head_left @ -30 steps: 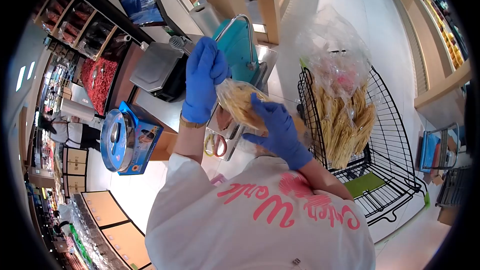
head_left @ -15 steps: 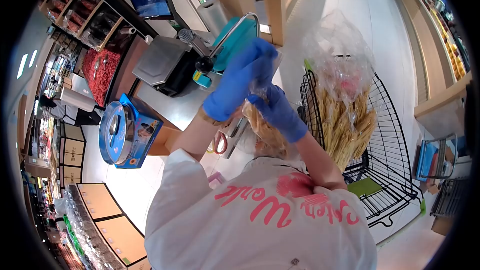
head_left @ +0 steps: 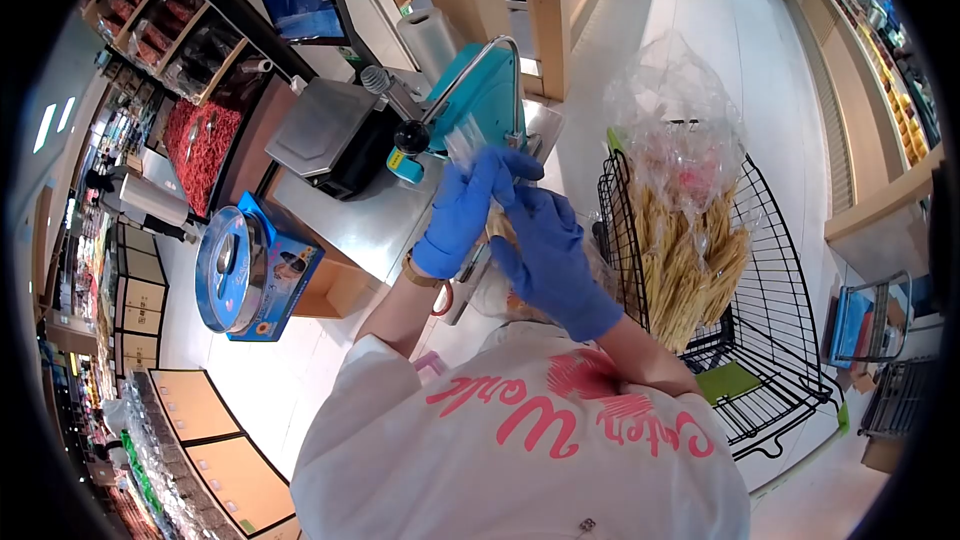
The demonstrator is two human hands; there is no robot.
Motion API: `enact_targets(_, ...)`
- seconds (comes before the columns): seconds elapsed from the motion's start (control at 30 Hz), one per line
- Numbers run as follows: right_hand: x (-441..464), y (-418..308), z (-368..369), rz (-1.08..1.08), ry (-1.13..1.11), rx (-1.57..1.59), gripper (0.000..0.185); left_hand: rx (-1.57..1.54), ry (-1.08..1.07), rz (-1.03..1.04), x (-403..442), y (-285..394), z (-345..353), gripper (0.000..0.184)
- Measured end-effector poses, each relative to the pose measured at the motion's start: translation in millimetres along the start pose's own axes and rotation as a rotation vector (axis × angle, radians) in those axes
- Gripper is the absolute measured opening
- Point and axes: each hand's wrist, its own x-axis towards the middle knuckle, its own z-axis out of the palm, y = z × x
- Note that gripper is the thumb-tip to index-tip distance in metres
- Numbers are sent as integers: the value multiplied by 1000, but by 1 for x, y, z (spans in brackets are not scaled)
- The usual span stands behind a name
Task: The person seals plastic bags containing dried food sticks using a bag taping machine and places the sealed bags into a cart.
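Both hands wear blue gloves and meet at the neck of a clear plastic bag (head_left: 464, 143), whose gathered top sticks up past the fingers. My left hand (head_left: 457, 215) is closed on the bag's neck. Against it, my right hand (head_left: 552, 255) has bent fingers around the bag just below. The bag's yellowish contents (head_left: 503, 230) hang partly hidden behind my right hand. Just beyond the hands stands a teal machine (head_left: 480, 100) with a curved metal bar and a black knob.
A black wire cart (head_left: 790, 280) at the right holds bagged yellow sticks (head_left: 690, 260). On the counter (head_left: 365, 230) stand a scale (head_left: 325, 130) and a screen (head_left: 305, 2). A round metal bowl (head_left: 230, 270) sits on a blue box at the left. Red scissors (head_left: 443, 298) show below my left hand.
My left hand first rose with the bag's neck, then crossed toward the teal machine, and is now lower and further left. My right hand has come up to the neck. The bag hangs closer to my body.
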Motion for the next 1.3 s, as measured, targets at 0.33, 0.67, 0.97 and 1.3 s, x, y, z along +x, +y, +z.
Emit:
enact_targets(0.33,23,33,-4,65,120,525,42,-447,-152,-141,5,7,-34,36)
enact_targets(0.67,6,36,113,173,-119,146,40,932,281,333,-18,-61,-94,20)
enact_targets(0.97,40,85,187,136,60,-92,36,1399,397,16,24,-97,-147,18)
enact_targets(1.3,18,68,169,-34,-209,-192,72,945,174,-14,40,-89,-195,23)
